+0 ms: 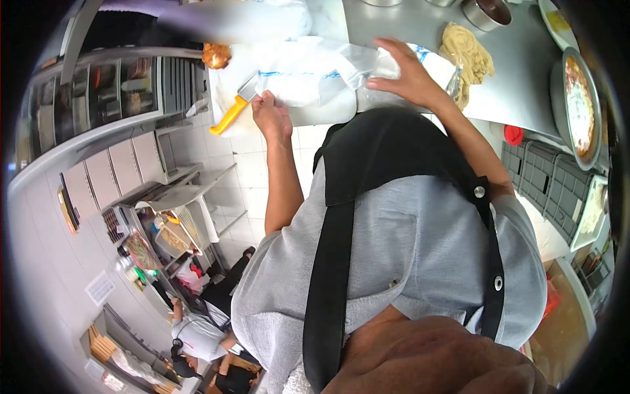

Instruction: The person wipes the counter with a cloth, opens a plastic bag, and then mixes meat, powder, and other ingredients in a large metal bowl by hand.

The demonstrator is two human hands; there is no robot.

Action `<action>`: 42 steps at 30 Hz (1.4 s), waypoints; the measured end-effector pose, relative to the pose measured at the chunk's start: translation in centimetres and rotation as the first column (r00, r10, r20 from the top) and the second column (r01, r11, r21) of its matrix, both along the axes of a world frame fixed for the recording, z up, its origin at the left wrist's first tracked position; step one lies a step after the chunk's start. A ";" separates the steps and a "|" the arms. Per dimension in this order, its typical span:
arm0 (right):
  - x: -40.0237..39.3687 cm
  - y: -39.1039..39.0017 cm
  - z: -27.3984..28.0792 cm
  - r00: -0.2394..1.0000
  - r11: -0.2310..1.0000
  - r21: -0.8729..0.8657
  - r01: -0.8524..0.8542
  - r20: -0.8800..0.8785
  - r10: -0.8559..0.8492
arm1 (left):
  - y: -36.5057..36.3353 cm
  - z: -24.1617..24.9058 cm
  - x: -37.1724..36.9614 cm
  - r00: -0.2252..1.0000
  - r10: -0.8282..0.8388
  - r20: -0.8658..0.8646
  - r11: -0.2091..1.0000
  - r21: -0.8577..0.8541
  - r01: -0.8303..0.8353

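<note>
My left hand (pixel 271 118) is closed at the near edge of a clear plastic bag (pixel 298 84) with blue print, pinching it. Over the bag's right end, my right hand (pixel 410 75) has its thumb and fingers spread apart, with thin plastic near them. Beneath the bag lies a white cutting board (pixel 321 117). Just left of my left hand, a yellow-handled knife (pixel 228 117) rests at the board's edge, its blade partly hidden by the bag. A browned piece of food (pixel 216 56) sits at the board's far left.
A crumpled tan cloth (pixel 467 59) lies right of my right hand on the steel counter (pixel 407 20). Metal bowls (pixel 487 13) and a round pan of food (pixel 579 108) stand farther right. Glass-fronted shelving (pixel 98 92) lines the left. Other people (pixel 200 335) are at lower left.
</note>
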State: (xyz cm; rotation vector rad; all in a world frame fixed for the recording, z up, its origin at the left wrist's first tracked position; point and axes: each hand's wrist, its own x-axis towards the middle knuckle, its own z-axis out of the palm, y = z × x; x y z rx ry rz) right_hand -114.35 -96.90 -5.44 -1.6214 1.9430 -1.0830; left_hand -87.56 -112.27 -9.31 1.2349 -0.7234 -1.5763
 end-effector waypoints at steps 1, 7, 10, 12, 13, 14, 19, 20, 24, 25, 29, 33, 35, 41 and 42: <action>0.7 -1.4 -0.7 1.000 1.000 0.012 -0.004 -0.016 0.004 | 0.3 0.1 -0.1 0.998 -0.010 0.055 1.000 0.008 0.009; 1.0 -3.5 -3.0 0.987 0.987 -0.029 -0.159 0.009 0.160 | 1.5 0.5 0.9 0.795 0.085 0.601 0.904 -0.382 0.192; -0.5 -2.0 -0.5 0.866 0.992 0.090 -0.089 0.500 0.032 | 1.6 5.5 0.0 0.731 0.200 0.653 0.808 -0.532 0.254; -2.3 -1.4 -0.3 0.894 0.987 0.153 -0.043 0.446 -0.030 | -1.1 7.0 -0.1 0.808 0.137 0.572 0.776 -0.570 0.272; -3.3 -1.1 -0.5 0.901 0.978 0.203 -0.048 0.431 -0.045 | -3.2 7.5 -0.8 0.846 0.114 0.521 0.756 -0.598 0.266; -4.1 -0.6 -0.7 0.907 0.966 0.254 -0.043 0.415 -0.069 | -5.6 7.7 -1.5 0.880 0.079 0.468 0.735 -0.623 0.266; -1.1 3.6 -1.1 0.931 0.923 0.320 0.212 0.220 -0.291 | -16.2 6.3 -5.1 0.608 -0.533 0.588 0.718 -0.066 0.693; -0.8 4.1 -1.0 0.922 0.899 0.404 0.171 0.257 -0.291 | -17.3 5.7 -5.8 0.554 -0.563 0.613 0.687 -0.025 0.726; 2.2 7.3 -1.9 0.861 0.838 0.367 0.404 0.159 -0.484 | -17.0 7.4 -7.1 0.448 -0.463 0.765 0.547 -0.152 0.823; 2.6 7.9 -1.5 0.826 0.806 0.380 0.454 0.158 -0.541 | -15.7 9.1 -7.8 0.422 -0.451 0.786 0.499 -0.170 0.850; 4.3 11.5 -0.3 0.744 0.708 0.380 0.595 0.071 -0.664 | -9.8 9.1 -13.1 0.376 -0.525 0.764 0.316 -0.235 0.919; 5.2 13.5 0.7 0.774 0.753 0.306 0.582 0.076 -0.629 | -3.4 7.7 -21.0 0.274 -0.645 0.713 0.168 -0.217 0.962; 5.4 13.8 1.6 0.754 0.748 0.287 0.599 0.115 -0.647 | -1.8 7.5 -23.7 0.220 -0.641 0.735 0.159 -0.152 0.975; 3.7 13.9 3.6 0.679 0.724 0.165 0.669 0.259 -0.687 | -0.1 6.3 -24.1 0.537 -0.228 0.812 0.100 -0.529 0.843; 3.4 13.5 3.8 0.644 0.732 0.163 0.661 0.378 -0.665 | 1.2 8.4 -21.5 0.634 -0.096 0.767 0.008 -0.637 0.771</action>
